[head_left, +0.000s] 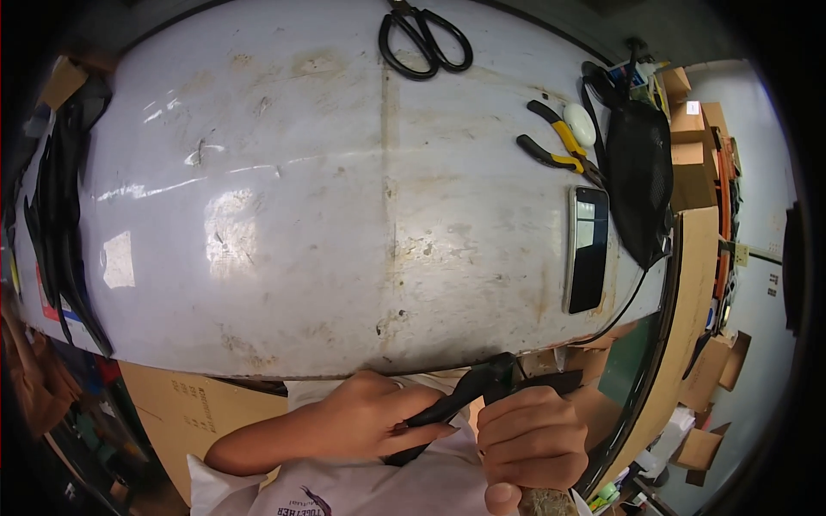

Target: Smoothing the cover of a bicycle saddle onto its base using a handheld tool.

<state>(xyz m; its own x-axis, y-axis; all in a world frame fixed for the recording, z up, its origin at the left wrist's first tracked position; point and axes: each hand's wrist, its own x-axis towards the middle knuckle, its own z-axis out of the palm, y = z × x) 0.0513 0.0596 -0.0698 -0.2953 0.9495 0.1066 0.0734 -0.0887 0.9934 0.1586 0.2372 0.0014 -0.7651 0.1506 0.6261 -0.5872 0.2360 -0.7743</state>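
Note:
In front of my chest, below the near edge of the table, I hold a long, floppy black strap-like piece (pixel 460 391); its exact kind does not show. My left hand (pixel 379 419) pinches one part of it between thumb and fingers, palm turned inward. My right hand (pixel 533 439) is closed in a fist around another part, which rises in a folded loop above the knuckles. A dark flat end (pixel 557 381) sticks out past the right fist; whether it belongs to the same piece I cannot tell.
The worn white table (pixel 301 215) bears scissors (pixel 426 43) with black handles, yellow-and-black pliers (pixel 564 146), a white oval object (pixel 580 125), a phone (pixel 588 249) and a black mesh pouch (pixel 638 172) with a cord. Black strips (pixel 60 206) lie at left. Cardboard boxes (pixel 693 163) stand at right.

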